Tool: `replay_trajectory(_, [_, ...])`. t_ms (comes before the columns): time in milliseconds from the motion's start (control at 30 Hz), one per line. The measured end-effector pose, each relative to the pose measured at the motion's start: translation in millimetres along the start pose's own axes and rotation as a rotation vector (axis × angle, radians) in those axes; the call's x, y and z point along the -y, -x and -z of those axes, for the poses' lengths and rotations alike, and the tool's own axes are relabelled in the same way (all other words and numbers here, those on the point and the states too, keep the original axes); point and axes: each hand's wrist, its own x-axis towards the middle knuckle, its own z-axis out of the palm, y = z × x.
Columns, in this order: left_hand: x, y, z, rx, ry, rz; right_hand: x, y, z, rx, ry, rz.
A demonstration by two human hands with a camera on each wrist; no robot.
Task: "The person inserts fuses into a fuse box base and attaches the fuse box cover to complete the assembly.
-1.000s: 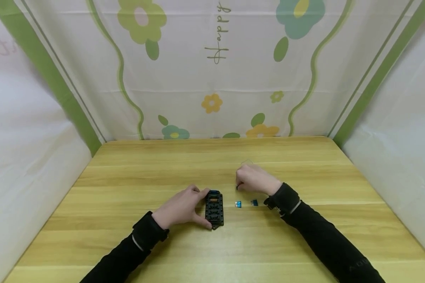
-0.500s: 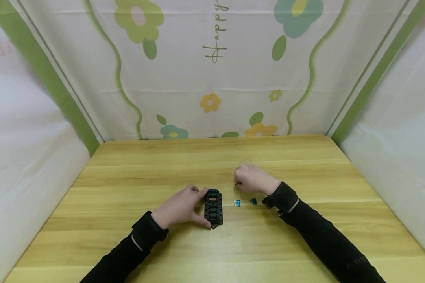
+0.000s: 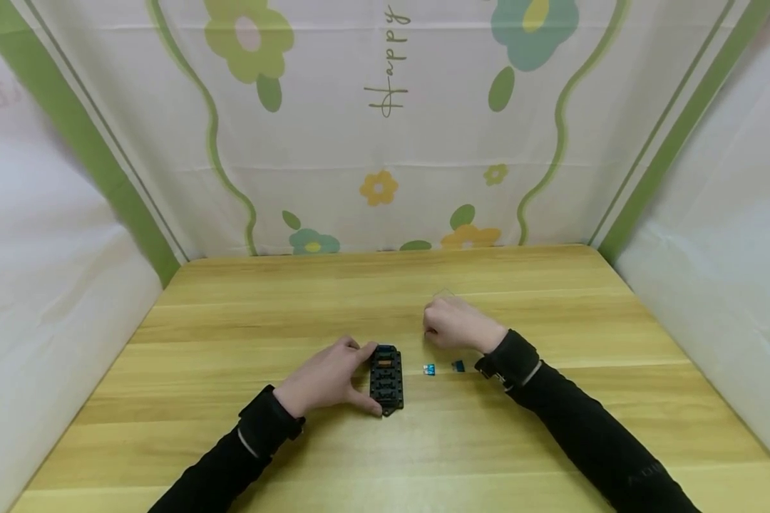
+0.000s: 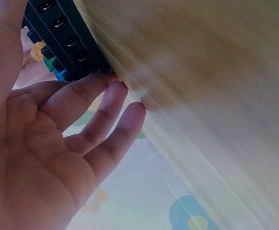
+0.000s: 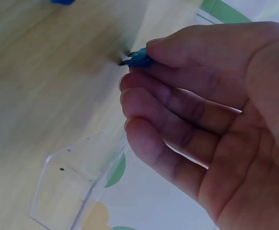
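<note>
Between its thumb and forefinger, the right hand (image 3: 460, 324) pinches a small blue plastic piece with two dark prongs (image 5: 140, 58), the other fingers curled below; whether the prongs touch the table cannot be told. The left hand (image 3: 324, 377) spans a black, oblong plastic block with rows of slots (image 3: 387, 385), thumb at its 6 o'clock end, forefinger at 12. In the block sit an orange piece (image 3: 385, 363), a green piece (image 4: 49, 63) and a blue piece (image 4: 59, 74), toward its 12 o'clock end. From the block, the right hand lies at 2 o'clock. At 3 o'clock a bright blue flat piece (image 3: 429, 370) lies near, a dark blue flat piece (image 3: 458, 366) farther out, both on the yellowish wood-grain table (image 3: 282, 285). A clear plastic box (image 5: 65, 165) stands at the right hand's 11 o'clock. White flowered cloth (image 3: 334, 128) hangs at 12 o'clock, beyond the table.
</note>
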Motion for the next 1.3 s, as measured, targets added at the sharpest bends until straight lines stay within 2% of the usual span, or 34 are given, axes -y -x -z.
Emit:
replay_trajectory(533, [0.8,4.4,0.4,-0.008,0.016,0.009,-0.3,-3.5,-1.1,-0.012,0.04,-0.029])
replay_trajectory(1000, [1.8,4.6,1.0,-0.009,0.016,-0.001,3.2,-3.3,1.6,-0.031,0.088,-0.125])
replay_trajectory(1300, [0.3,2.7,1.2,0.006,0.014,0.005,3.8,-1.8,3.1,-0.054,0.058,-0.136])
